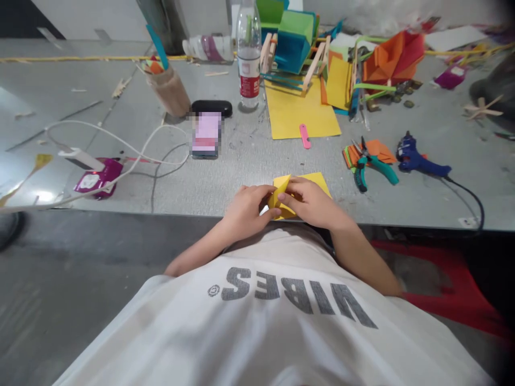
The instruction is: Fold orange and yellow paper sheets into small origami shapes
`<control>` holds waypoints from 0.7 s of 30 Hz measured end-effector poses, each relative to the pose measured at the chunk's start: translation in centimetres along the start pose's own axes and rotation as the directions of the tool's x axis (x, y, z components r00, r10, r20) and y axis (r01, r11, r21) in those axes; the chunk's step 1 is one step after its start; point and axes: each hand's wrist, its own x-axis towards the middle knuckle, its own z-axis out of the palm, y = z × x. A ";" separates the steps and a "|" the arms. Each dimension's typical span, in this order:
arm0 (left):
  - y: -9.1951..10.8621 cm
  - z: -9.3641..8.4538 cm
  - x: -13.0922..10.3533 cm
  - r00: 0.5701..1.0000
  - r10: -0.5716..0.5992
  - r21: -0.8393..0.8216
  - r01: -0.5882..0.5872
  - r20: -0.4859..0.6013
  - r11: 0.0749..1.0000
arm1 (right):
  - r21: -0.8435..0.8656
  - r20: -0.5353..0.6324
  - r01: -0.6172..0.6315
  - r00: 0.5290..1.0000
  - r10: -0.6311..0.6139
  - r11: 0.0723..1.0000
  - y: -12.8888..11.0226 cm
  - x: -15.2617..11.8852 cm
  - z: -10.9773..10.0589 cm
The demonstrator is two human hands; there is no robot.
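Note:
Near the table's front edge, both hands hold a small folded piece of yellow paper (280, 192). My left hand (250, 210) pinches its left side between thumb and fingers. My right hand (309, 201) grips it from the right, thumb laid across the fold. A flat yellow sheet (319, 181) shows beneath and behind my right hand. Beyond the hands, a pink cutter-like strip (304, 136) rests at the edge of a larger yellow sheet (289, 115). The lower part of the folded paper is partly hidden by my fingers.
Teal-handled pliers (372, 166) lie over orange paper pieces (380, 151), beside a blue glue gun (420, 158) with its cord. Behind stand a plastic bottle (249, 64) and a green-and-blue paper model (295, 40). Leftward are a phone (207, 134), a wooden cup (169, 91) and white cables (120, 142).

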 end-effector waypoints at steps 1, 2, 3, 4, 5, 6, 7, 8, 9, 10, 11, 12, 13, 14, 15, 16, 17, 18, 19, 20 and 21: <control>0.0 0.0 0.0 1.000 -0.003 0.003 0.003 0.004 1.000 | 0.057 0.012 -0.057 0.998 0.056 0.997 -0.2 0.3 0.0; -0.1 0.0 0.1 1.000 -0.003 0.008 0.003 0.008 1.000 | 0.103 0.025 -0.119 0.993 0.117 0.988 -0.4 0.5 -0.1; -0.1 0.0 0.1 1.000 -0.002 0.014 0.002 0.009 1.000 | 0.126 0.034 -0.178 0.984 0.175 0.976 -0.6 0.7 -0.1; -0.1 0.0 0.1 1.000 0.000 0.023 0.000 0.008 1.000 | 0.124 0.034 -0.224 0.974 0.222 0.967 -0.7 0.9 -0.2; 0.0 0.0 0.1 1.000 0.001 0.033 -0.001 0.007 0.999 | 0.111 0.033 -0.261 0.965 0.259 0.959 -0.7 1.1 -0.2; 0.1 -0.1 0.0 1.000 0.001 0.041 -0.002 0.007 0.999 | 0.097 0.033 -0.287 0.958 0.285 0.953 -0.7 1.2 -0.2; 0.2 -0.1 0.0 1.000 0.002 0.048 -0.003 0.009 0.999 | 0.087 0.037 -0.304 0.953 0.302 0.949 -0.7 1.3 -0.3; 0.3 -0.2 0.0 1.000 0.002 0.052 -0.003 0.011 0.999 | 0.087 0.046 -0.314 0.949 0.311 0.945 -0.6 1.4 -0.4; 0.4 -0.3 0.0 1.000 0.001 0.054 -0.001 0.015 0.999 | 0.097 0.056 -0.320 0.947 0.315 0.943 -0.6 1.4 -0.5; 0.6 -0.3 0.0 1.000 -0.003 0.056 0.002 0.020 0.998 | 0.111 0.069 -0.324 0.946 0.318 0.940 -0.4 1.4 -0.6; 0.7 -0.4 0.1 1.000 -0.010 0.058 0.009 0.024 0.998 | 0.123 0.081 -0.327 0.944 0.319 0.937 -0.3 1.5 -0.6; 0.8 -0.4 0.2 0.999 -0.020 0.061 0.018 0.028 0.998 | 0.128 0.088 -0.328 0.944 0.319 0.936 -0.2 1.5 -0.7; 0.9 -0.4 0.2 0.999 -0.029 0.065 0.027 0.031 0.998 | 0.129 0.088 -0.327 0.944 0.318 0.936 0.0 1.5 -0.7; 0.9 -0.3 0.3 0.999 -0.035 0.068 0.033 0.033 0.997 | 0.136 0.075 -0.320 0.947 0.312 0.938 0.2 1.4 -0.6; 0.9 -0.3 0.4 0.999 -0.036 0.071 0.034 0.034 0.997 | 0.152 0.055 -0.308 0.951 0.303 0.939 0.4 1.4 -0.6; 0.8 -0.2 0.5 0.999 -0.031 0.073 0.029 0.032 0.997 | 0.176 0.029 -0.293 0.956 0.292 0.940 0.5 1.3 -0.5; 0.7 -0.1 0.5 0.999 -0.023 0.075 0.021 0.028 0.997 | 0.205 0.001 -0.279 0.959 0.284 0.938 0.7 1.2 -0.4; 0.6 0.0 0.5 1.000 -0.013 0.075 0.012 0.022 0.997 | 0.235 -0.020 -0.269 0.959 0.281 0.934 0.8 1.1 -0.2; 0.5 0.1 0.5 1.000 -0.004 0.071 0.003 0.015 0.997 | 0.259 -0.035 -0.262 0.959 0.280 0.929 0.9 1.0 -0.1; 0.4 0.2 0.5 1.000 0.004 0.065 -0.004 0.008 0.998 | 0.272 -0.044 -0.257 0.959 0.279 0.927 0.9 0.8 0.1; 0.3 0.2 0.5 1.000 0.011 0.057 -0.011 0.002 0.998 | 0.272 -0.056 -0.251 0.960 0.276 0.929 0.8 0.7 0.2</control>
